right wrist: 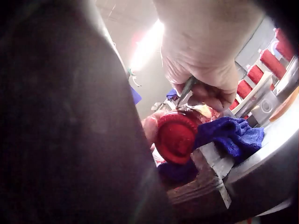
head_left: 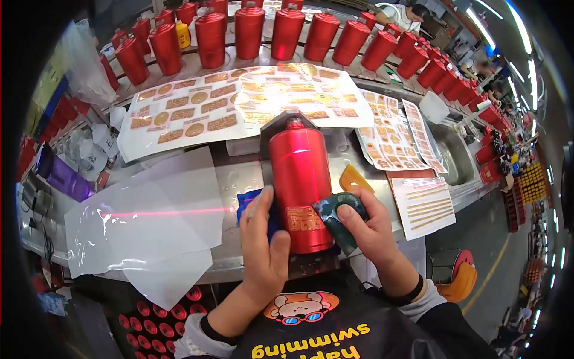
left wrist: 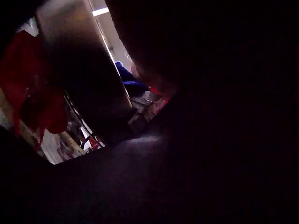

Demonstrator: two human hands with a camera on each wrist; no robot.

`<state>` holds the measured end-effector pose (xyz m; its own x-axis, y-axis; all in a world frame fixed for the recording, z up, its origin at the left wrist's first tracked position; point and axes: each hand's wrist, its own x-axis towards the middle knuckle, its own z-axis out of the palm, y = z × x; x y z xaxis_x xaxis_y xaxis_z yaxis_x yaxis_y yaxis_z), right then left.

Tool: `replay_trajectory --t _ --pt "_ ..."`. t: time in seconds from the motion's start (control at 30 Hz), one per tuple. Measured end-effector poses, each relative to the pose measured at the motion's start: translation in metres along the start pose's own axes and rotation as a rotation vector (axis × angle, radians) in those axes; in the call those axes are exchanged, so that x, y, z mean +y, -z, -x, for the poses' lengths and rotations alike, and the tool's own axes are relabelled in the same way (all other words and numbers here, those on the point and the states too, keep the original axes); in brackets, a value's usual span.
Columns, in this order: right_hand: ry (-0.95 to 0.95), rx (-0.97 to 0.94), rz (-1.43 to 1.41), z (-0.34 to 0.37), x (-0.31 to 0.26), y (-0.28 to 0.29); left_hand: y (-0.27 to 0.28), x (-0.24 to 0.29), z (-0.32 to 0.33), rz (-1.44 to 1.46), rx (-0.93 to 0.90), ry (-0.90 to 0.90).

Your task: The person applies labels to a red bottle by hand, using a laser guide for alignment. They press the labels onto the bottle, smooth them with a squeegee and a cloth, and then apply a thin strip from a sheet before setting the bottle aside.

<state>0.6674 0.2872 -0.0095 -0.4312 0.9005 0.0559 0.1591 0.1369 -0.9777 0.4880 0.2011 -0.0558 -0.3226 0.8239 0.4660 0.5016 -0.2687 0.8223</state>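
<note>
A shiny red bottle (head_left: 299, 164) lies in front of me, neck pointing away, with a gold patterned decal (head_left: 303, 219) near its base. My right hand (head_left: 373, 230) pinches a dark green scraper (head_left: 339, 221) between thumb and fingers, its edge at the decal's right end. Along the bottle's left side is my left hand (head_left: 263, 251), fingers fairly straight and thumb raised near the base. Blue cloth (head_left: 246, 203) shows beside the left fingers. In the right wrist view the bottle's round red base (right wrist: 176, 137) sits by a blue cloth (right wrist: 233, 135). The left wrist view is mostly dark.
Decal sheets (head_left: 197, 107) cover the back of the bench. Clear film (head_left: 143, 221) lies at left, near a purple tumbler (head_left: 63, 173). A yellow scraper (head_left: 356, 179) and a strip sheet (head_left: 424, 203) are at right, before a sink (head_left: 457, 158). Red bottles (head_left: 248, 33) line a conveyor behind.
</note>
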Motion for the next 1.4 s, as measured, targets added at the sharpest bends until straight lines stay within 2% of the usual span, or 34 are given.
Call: replay_trajectory --t 0.07,0.1,0.2,0.3,0.4,0.43,0.53,0.67,0.77,0.83,0.87,0.9,1.0,1.07,1.1,1.2,1.23,1.33,1.37,1.4 --pt "-0.016 0.001 -0.004 0.0 -0.002 0.0 -0.007 0.003 -0.011 0.161 0.019 0.168" --pt "0.008 -0.003 0.021 0.0 -0.001 0.001 -0.008 -0.004 -0.013 0.148 -0.095 0.222" --pt "0.033 -0.003 0.049 -0.001 0.003 0.003 -0.01 -0.011 -0.011 0.313 -0.095 0.26" --pt "-0.003 -0.017 0.03 0.0 -0.002 0.002 -0.01 -0.003 -0.006 0.332 0.053 0.205" --pt "0.018 -0.002 0.06 0.0 0.0 0.002 0.006 0.034 0.002 -0.439 -0.169 -0.278" --pt "0.023 0.005 0.064 0.0 0.0 0.002 -0.006 0.03 0.007 -0.479 -0.143 -0.39" --pt "0.008 -0.012 0.038 -0.001 -0.005 0.002 -0.004 0.029 0.009 -0.67 -0.151 -0.428" --pt "0.039 -0.007 0.082 -0.001 0.0 0.003 -0.001 0.021 0.015 -0.632 -0.102 -0.346" --pt "0.235 0.024 0.262 -0.008 -0.011 0.003 0.002 0.003 0.019 -0.526 -0.112 -0.208" --pt "0.73 -0.026 0.694 -0.02 -0.037 0.002 0.004 -0.001 0.019 -0.469 -0.139 -0.149" --pt "0.974 -0.053 0.911 -0.022 -0.045 0.001 0.005 0.0 0.018 -0.444 -0.138 -0.142" --pt "0.996 -0.22 0.885 -0.017 -0.046 -0.004 0.006 -0.001 0.016 -0.42 -0.13 -0.139" --pt "0.734 -0.783 0.67 -0.025 -0.075 -0.004 0.011 0.005 0.007 -0.44 -0.126 -0.176" --pt "0.476 -0.535 0.737 -0.051 -0.067 -0.004 0.013 0.009 0.008 -0.479 -0.131 -0.2" --pt "0.652 -0.288 0.735 -0.061 -0.065 -0.01 0.012 0.011 0.008 -0.496 -0.129 -0.202" --pt "0.929 -0.451 1.104 -0.031 -0.075 -0.022 0.01 0.008 0.006 -0.476 -0.08 -0.21" --pt "0.887 -0.612 0.946 -0.022 -0.075 -0.024 0.009 0.006 0.006 -0.455 -0.065 -0.211" --pt "0.77 -0.436 0.754 -0.021 -0.071 -0.012 0.007 -0.001 0.009 -0.402 -0.065 -0.212" --pt "0.874 -0.198 0.93 -0.026 -0.068 -0.01 0.008 -0.003 0.01 -0.407 -0.089 -0.195" --pt "0.862 -0.327 0.838 -0.019 -0.065 -0.01 0.009 -0.007 0.011 -0.408 -0.113 -0.185"
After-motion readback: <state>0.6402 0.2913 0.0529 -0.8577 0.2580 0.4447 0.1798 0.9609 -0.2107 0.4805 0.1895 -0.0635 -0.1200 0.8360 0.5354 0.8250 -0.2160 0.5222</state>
